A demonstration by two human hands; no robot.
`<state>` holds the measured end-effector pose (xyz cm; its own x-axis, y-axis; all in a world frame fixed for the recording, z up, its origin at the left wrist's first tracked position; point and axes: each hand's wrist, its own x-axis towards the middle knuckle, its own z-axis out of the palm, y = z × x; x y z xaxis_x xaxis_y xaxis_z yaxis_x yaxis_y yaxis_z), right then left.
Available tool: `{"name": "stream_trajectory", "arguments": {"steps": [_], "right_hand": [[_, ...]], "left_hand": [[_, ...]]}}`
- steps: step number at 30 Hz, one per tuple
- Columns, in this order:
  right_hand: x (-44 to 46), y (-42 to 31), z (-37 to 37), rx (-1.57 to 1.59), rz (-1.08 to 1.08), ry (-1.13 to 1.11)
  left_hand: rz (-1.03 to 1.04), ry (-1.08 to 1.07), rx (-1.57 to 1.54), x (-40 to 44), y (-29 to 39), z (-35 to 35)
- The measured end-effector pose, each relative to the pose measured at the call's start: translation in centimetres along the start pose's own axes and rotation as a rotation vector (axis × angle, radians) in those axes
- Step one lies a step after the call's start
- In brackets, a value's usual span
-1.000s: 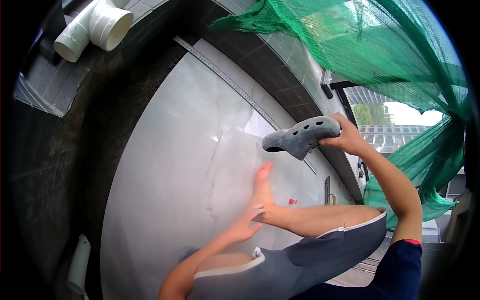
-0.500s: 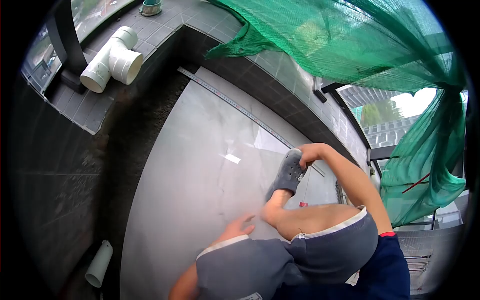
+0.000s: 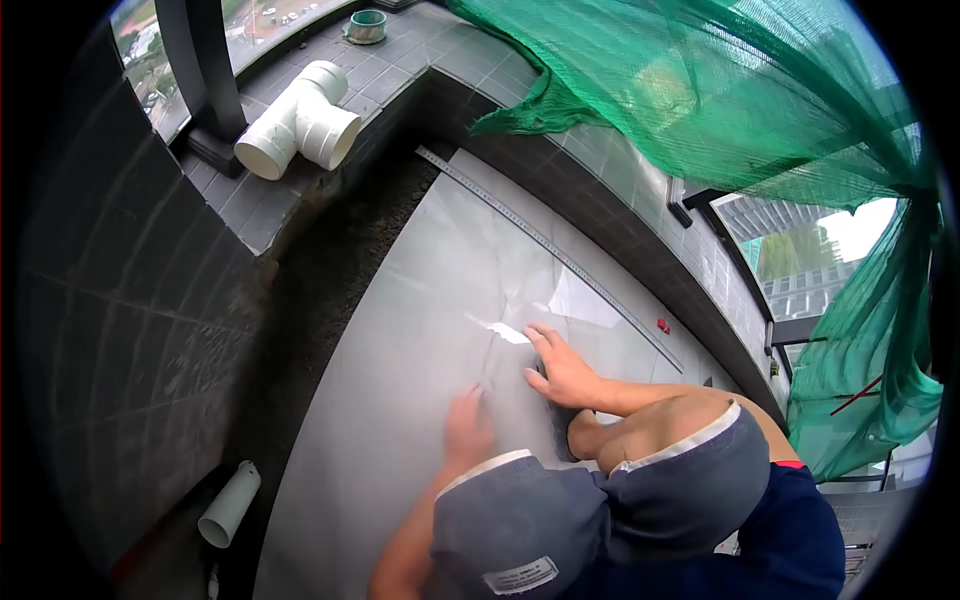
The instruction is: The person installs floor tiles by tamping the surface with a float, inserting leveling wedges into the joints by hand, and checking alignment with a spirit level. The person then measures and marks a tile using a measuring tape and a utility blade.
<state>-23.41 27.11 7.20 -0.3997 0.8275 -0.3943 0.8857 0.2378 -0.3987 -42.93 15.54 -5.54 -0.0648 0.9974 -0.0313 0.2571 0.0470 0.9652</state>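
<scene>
My right hand (image 3: pixel 563 372) is over the large pale glossy tile (image 3: pixel 390 350), just above my grey clog, with thumb and fingers apart and nothing in it. Whether its fingertips touch the tile I cannot tell. To its left, my left hand (image 3: pixel 468 430) is smeared by motion over the same tile, so its fingers are unclear. A long steel ruler (image 3: pixel 560 255) lies along the tile's far right side. Near the ruler's lower end sits a small red object (image 3: pixel 663 326).
A white pipe tee (image 3: pixel 300 122) rests on the dark tiled ledge (image 3: pixel 400 60), with a green cup (image 3: pixel 366 28) behind it. A bare dirt strip (image 3: pixel 310 280) borders the tile's left. A white pipe (image 3: pixel 230 505) stands lower left. Green netting (image 3: pixel 640 90) hangs at upper right.
My right hand has left the clog and come left over the tile, open. My left hand has moved up and is blurred. The view has shifted, uncovering the ruler's lower end.
</scene>
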Motion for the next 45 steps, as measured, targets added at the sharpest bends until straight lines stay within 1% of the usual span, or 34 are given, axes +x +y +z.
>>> {"name": "stream_trajectory", "arguments": {"steps": [2,3,4,5,6,7,9,11,12,14,15,16,18,19,20,21,22,23,25,26,27,28,30,31,32,34,36,37,39,40,41,43,44,45], "right_hand": [[1.1,0.6,2.1,0.045,0.160,0.060],[2.1,1.0,2.9,0.061,0.197,0.088],[3.3,1.7,3.5,0.067,0.183,0.084],[4.4,2.6,4.3,-0.019,0.179,0.115],[5.2,3.1,4.8,-0.101,0.180,0.145],[6.0,3.8,5.2,-0.087,0.174,0.140],[8.5,5.1,4.9,-0.042,0.249,0.151],[11.2,6.7,5.0,-0.036,0.260,0.192],[12.5,7.2,4.9,-0.043,0.282,0.234],[14.9,7.6,5.1,-0.078,0.271,0.261],[16.1,7.4,5.3,-0.126,0.270,0.293],[17.6,7.0,5.4,-0.109,0.268,0.281],[21.6,5.3,5.0,-0.083,0.258,0.359],[23.8,4.2,4.7,-0.066,0.247,0.352],[26.0,2.8,4.3,-0.063,0.181,0.382],[27.8,1.2,4.0,-0.059,0.117,0.413],[29.4,-0.6,3.7,-0.055,0.023,0.387],[30.6,-2.3,3.6,-0.054,-0.070,0.361],[31.4,-5.8,4.4,0.052,-0.351,0.292],[30.4,-7.5,4.4,0.113,-0.490,0.278],[28.7,-9.1,4.5,0.174,-0.624,0.265],[27.0,-10.2,5.1,0.262,-0.670,0.264],[23.0,-10.4,5.1,0.404,-0.664,0.278],[22.8,-9.1,5.0,0.413,-0.662,0.275],[22.5,-7.4,5.1,0.331,-0.570,0.272],[22.9,-3.2,5.7,0.193,-0.402,0.314],[24.9,1.0,4.5,0.099,-0.275,0.382],[25.8,2.1,3.8,0.063,-0.223,0.406],[27.4,2.1,3.2,0.042,-0.266,0.421],[27.8,2.0,3.1,0.017,-0.302,0.436],[28.0,1.5,3.0,0.019,-0.303,0.439],[28.5,0.2,2.1,0.193,-0.614,0.111],[28.6,0.4,0.9,0.182,-0.615,0.113],[28.7,0.7,-0.6,0.273,-0.540,0.206]], "left_hand": [[0.139,-0.075,0.052,0.7,-1.0,-0.6],[0.137,-0.067,0.061,0.8,-1.6,-0.8],[0.230,-0.109,0.197,1.0,-2.3,-1.0],[0.319,-0.156,0.336,1.0,-2.7,-1.2],[0.310,-0.158,0.349,1.0,-2.5,-1.8],[0.270,-0.180,0.360,0.9,-2.2,-2.3],[0.227,-0.201,0.387,1.1,-1.7,-3.4],[0.107,-0.137,0.410,0.9,-1.6,-4.6],[0.099,-0.134,0.424,1.1,-1.2,-5.5],[0.055,0.079,0.516,1.2,-0.3,-8.2],[0.007,0.123,0.538,1.3,0.2,-9.9],[-0.042,0.165,0.560,1.3,0.8,-11.7],[-0.109,0.303,0.645,0.9,2.4,-15.3],[-0.076,0.352,0.680,0.6,2.7,-17.2],[-0.039,0.400,0.717,0.2,3.1,-18.8],[-0.050,0.421,0.765,-0.3,4.0,-20.2],[-0.058,0.438,0.810,-0.6,5.0,-21.5],[-0.058,0.434,0.826,-1.0,6.0,-22.8],[-0.076,0.393,0.970,-2.2,8.0,-24.9],[-0.083,0.395,0.983,-2.8,9.0,-25.7],[-0.157,0.383,1.054,-3.4,9.9,-26.7],[-0.233,0.371,1.122,-4.1,10.2,-27.7],[-0.263,0.361,1.178,-5.2,10.5,-29.8],[-0.307,0.359,1.157,-5.3,11.3,-30.5],[-0.350,0.355,1.135,-5.2,11.9,-31.0],[-0.327,0.338,1.174,-4.6,12.6,-31.7],[-0.318,0.149,1.266,-2.4,14.1,-31.3],[-0.321,0.153,1.270,-1.4,14.0,-31.0],[-0.301,-0.018,1.235,0.8,13.3,-30.3],[-0.301,-0.018,1.241,1.9,13.0,-29.7],[-0.217,-0.091,1.198,3.1,12.6,-28.9],[-0.093,-0.193,1.155,4.7,12.6,-27.5],[-0.088,-0.186,1.147,4.6,12.4,-27.7],[-0.139,-0.178,1.175,4.1,12.2,-28.4]]}}
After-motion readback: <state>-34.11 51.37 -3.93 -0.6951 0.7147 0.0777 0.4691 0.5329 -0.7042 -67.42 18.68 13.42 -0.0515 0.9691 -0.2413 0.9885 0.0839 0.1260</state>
